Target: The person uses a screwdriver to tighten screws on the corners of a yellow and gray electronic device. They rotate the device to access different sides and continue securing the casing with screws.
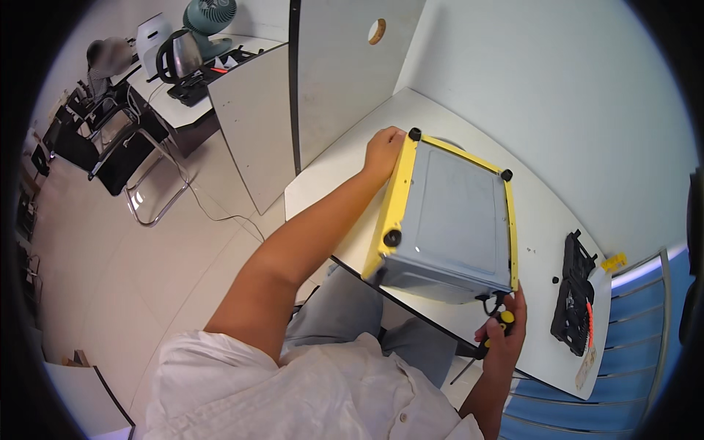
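A grey metal box-shaped appliance with yellow edges is tipped on the white table, its panel with black feet turned toward me. Three round black feet show at its corners. My left hand is closed on the yellow edge at the far left corner; its fingertips are partly hidden behind the box. At the near right corner, my right hand holds a screwdriver with a black and yellow handle, its shaft pointing down toward my lap. That hand also touches the box beside a black looped part.
On the table's right lie an open black tool case, an orange-red tool, a small black piece and a yellow item. A grey partition stands behind. Farther left are a kettle, a green fan and a chair.
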{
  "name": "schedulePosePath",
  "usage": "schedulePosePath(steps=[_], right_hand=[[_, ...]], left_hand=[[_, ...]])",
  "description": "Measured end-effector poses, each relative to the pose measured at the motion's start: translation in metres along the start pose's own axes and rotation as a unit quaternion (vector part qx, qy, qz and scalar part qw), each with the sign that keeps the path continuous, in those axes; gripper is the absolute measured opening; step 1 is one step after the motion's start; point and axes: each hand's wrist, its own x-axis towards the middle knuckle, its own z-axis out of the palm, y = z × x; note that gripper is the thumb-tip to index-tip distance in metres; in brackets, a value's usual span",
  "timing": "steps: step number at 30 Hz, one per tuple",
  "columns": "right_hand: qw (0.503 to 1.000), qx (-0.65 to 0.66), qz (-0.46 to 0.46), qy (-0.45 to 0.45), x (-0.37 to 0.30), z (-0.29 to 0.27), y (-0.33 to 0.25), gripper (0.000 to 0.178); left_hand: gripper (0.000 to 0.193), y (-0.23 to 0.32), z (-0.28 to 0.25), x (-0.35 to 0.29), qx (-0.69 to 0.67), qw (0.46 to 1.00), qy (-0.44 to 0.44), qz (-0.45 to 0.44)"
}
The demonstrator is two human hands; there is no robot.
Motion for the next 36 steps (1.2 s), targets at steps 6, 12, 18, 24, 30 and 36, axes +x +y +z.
schedulePosePath(steps=[6,12,18,24,30,36], right_hand=[[0.996,0.018,-0.029,-0.087,-0.008,-0.009,0.013,0.076],[0.989,0.03,-0.026,-0.143,-0.008,-0.036,0.008,0.071],[0.958,-0.097,-0.015,-0.271,-0.002,-0.033,-0.015,0.063],[0.937,-0.145,-0.156,-0.276,0.009,-0.027,-0.009,0.063],[0.935,-0.333,-0.022,0.121,0.124,-0.126,-0.018,0.027],[0.781,-0.612,0.038,0.119,0.23,-0.21,0.076,0.027]], left_hand=[[0.033,0.0,0.017,0.007,0.008,0.994,-0.102,0.029],[0.059,0.036,-0.063,-0.1,-0.144,0.986,-0.088,-0.014],[0.086,0.056,-0.07,-0.176,-0.125,0.984,-0.117,0.051],[0.077,0.052,-0.06,-0.127,-0.057,0.993,-0.095,0.045],[0.055,0.074,-0.054,-0.079,0.095,0.993,-0.066,-0.007],[0.06,0.074,-0.051,-0.059,0.129,0.986,0.01,0.104]])
